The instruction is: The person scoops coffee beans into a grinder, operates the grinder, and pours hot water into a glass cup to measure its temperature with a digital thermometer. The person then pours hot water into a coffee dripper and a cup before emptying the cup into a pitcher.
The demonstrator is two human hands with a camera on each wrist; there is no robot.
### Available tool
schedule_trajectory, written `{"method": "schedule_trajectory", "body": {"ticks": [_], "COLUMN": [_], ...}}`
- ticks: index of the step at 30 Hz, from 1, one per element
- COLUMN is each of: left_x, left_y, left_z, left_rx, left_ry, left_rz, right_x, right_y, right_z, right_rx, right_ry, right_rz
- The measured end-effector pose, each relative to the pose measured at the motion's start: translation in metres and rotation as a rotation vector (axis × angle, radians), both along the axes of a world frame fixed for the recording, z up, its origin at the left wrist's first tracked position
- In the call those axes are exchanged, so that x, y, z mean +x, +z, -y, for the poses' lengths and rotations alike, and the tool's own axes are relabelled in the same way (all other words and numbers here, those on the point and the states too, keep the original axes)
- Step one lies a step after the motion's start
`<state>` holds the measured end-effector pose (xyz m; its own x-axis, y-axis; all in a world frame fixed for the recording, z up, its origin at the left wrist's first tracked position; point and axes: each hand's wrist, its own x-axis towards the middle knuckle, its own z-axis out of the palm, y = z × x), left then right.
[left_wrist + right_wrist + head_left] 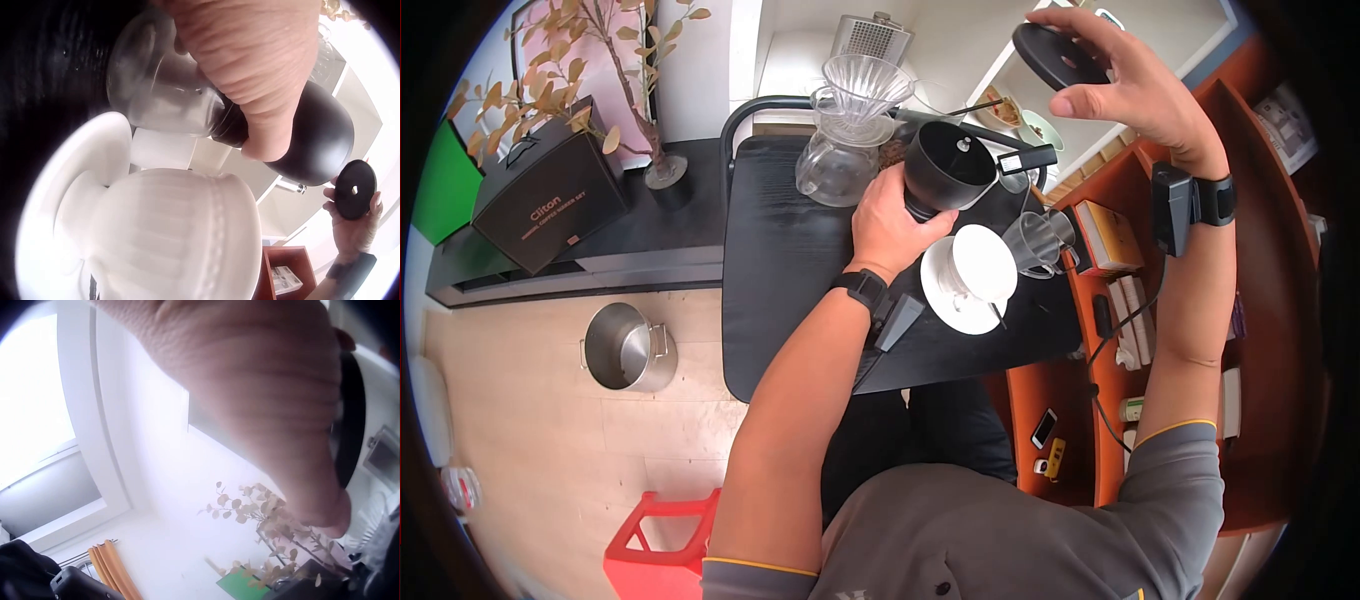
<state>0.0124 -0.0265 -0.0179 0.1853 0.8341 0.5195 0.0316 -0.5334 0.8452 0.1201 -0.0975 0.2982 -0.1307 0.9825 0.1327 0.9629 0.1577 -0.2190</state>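
In the head view the left hand grips the narrow lower part of a black coffee grinder, its open top showing a metal shaft end. The raised right hand holds a round black lid by its edge, well apart from the grinder. The left wrist view shows the lid with a small central hole, beyond the grinder's body. Just beside the left hand stands a white ribbed cup on a saucer.
A glass server with a clear dripper stands at the black table's back left. Glass cups sit at its right side. Orange shelves border the right; a metal pot and red stool are on the floor.
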Motion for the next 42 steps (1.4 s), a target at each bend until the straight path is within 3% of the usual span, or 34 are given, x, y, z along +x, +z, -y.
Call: {"method": "schedule_trajectory", "body": {"ticks": [1,3,5,6,7,9,11,12,15,17,20,24,29,31,34,39,42], "left_x": [0.000,-0.001,-0.001,0.001,0.002,0.004,0.004,0.003,0.004,0.004,0.004,0.004,0.000,0.001,-0.002,-0.009,-0.005], "left_y": [0.000,0.001,0.000,-0.002,-0.005,-0.007,-0.007,-0.006,-0.005,-0.005,-0.002,-0.008,-0.007,0.002,-0.003,0.007,0.016], "left_z": [0.000,0.000,-0.002,-0.002,-0.004,-0.005,-0.005,-0.004,-0.003,-0.003,0.000,-0.005,-0.003,0.002,-0.001,-0.017,-0.014], "left_rx": [0.001,-0.002,0.019,0.035,0.023,-0.009,0.003,0.000,-0.035,-0.061,-0.087,-0.093,-0.084,-0.083,-0.131,-0.216,-0.275], "left_ry": [-0.010,-0.020,-0.019,-0.006,-0.023,-0.031,-0.075,-0.099,-0.156,-0.205,-0.226,-0.219,-0.157,-0.154,-0.190,-0.372,-0.431], "left_rz": [0.002,0.018,0.022,0.037,0.018,0.001,0.062,0.090,0.157,0.175,0.160,0.082,-0.012,-0.072,0.033,-0.061,-0.002], "right_x": [0.023,0.014,0.000,0.004,0.003,-0.004,0.083,0.101,0.126,0.144,0.154,0.171,0.186,0.188,0.192,0.186,0.185], "right_y": [-0.004,-0.001,0.008,0.001,0.002,-0.023,-0.042,-0.051,-0.095,-0.122,-0.173,-0.243,-0.298,-0.304,-0.311,-0.310,-0.309], "right_z": [-0.005,-0.001,0.017,0.015,0.036,0.060,0.077,0.095,0.154,0.187,0.215,0.222,0.210,0.210,0.214,0.217,0.214], "right_rx": [0.026,0.058,0.050,0.074,0.086,0.301,0.046,0.051,0.169,0.075,0.014,0.031,0.265,0.265,0.329,0.357,0.369], "right_ry": [0.037,0.057,-0.159,-0.114,-0.199,-0.228,-0.245,-0.260,-0.377,-0.546,-0.646,-0.632,-0.589,-0.574,-0.568,-0.524,-0.537], "right_rz": [0.033,0.055,-0.004,-0.031,-0.072,0.278,-0.100,0.023,-0.189,-0.232,-0.198,-0.138,-0.105,-0.156,-0.221,-0.203,-0.241]}}
